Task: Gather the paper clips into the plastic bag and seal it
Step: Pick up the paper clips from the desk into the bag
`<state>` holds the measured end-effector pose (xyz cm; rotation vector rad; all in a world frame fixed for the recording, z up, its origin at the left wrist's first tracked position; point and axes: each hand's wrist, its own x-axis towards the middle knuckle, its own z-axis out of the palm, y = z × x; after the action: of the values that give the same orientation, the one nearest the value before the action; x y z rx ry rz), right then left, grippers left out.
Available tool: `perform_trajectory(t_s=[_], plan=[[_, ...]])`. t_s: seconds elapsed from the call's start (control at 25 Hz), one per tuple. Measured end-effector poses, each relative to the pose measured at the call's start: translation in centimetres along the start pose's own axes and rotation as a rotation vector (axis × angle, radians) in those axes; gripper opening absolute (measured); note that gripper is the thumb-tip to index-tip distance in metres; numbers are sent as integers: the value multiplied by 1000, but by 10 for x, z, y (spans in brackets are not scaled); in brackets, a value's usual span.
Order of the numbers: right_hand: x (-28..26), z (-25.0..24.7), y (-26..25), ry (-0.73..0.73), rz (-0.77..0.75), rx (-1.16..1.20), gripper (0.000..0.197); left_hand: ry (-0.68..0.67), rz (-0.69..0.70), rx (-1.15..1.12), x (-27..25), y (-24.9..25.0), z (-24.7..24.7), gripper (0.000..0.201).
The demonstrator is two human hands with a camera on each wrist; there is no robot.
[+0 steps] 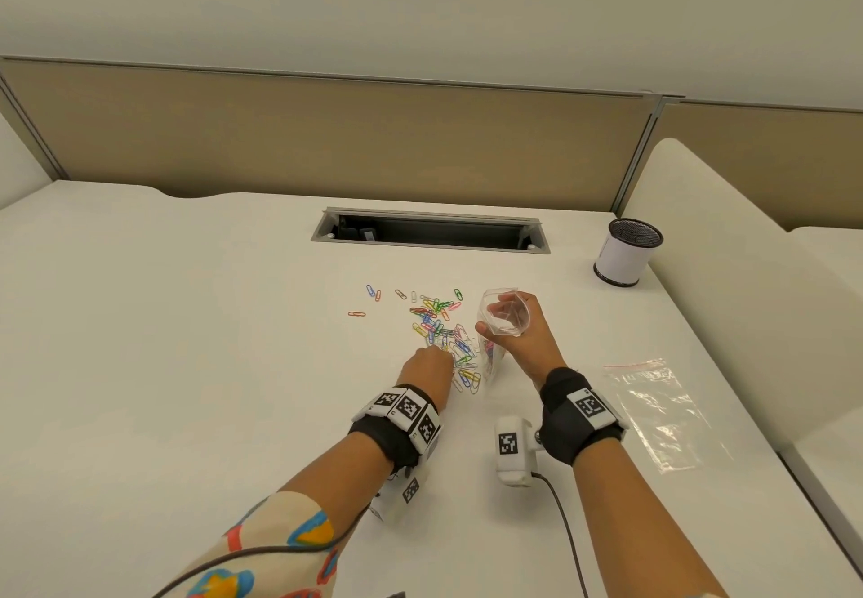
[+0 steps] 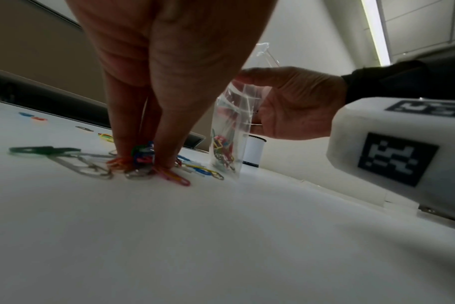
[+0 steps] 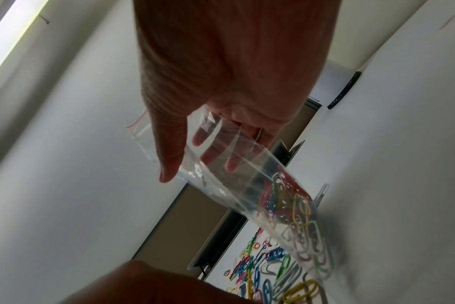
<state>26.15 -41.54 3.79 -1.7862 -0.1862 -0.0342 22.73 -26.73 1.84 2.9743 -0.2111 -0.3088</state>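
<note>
Coloured paper clips lie scattered on the white desk. My left hand reaches down into the near end of the pile and pinches a small bunch of clips between thumb and fingers. My right hand holds a clear plastic bag upright just right of the pile, its mouth spread wide. Several clips sit in the bag's bottom, which rests on the desk. In the left wrist view the bag stands right of my fingers.
A second clear zip bag lies flat on the desk to the right. A mesh pen cup stands at the back right. An open cable tray slot is set into the desk behind the clips. A tan partition backs the desk.
</note>
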Motion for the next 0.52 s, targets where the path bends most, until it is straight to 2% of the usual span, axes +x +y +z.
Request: perform_trajectory(t_s=[0.2,0.28,0.4,0.52], plan=[[-2,0,-2,-6,13,8,46,89,-59,-169,-1,-4,-8,29],[-3,-1,-2,-6,15,14,45,168,-103,-325,-3,-8,-15,27],[-5,-1,-2,-5,20,13,45,278,-169,-623,-4,-13,-37,13],[-4,-1,-2,-5,24,20,47,320,-134,-806,-8,-9,-70,15]])
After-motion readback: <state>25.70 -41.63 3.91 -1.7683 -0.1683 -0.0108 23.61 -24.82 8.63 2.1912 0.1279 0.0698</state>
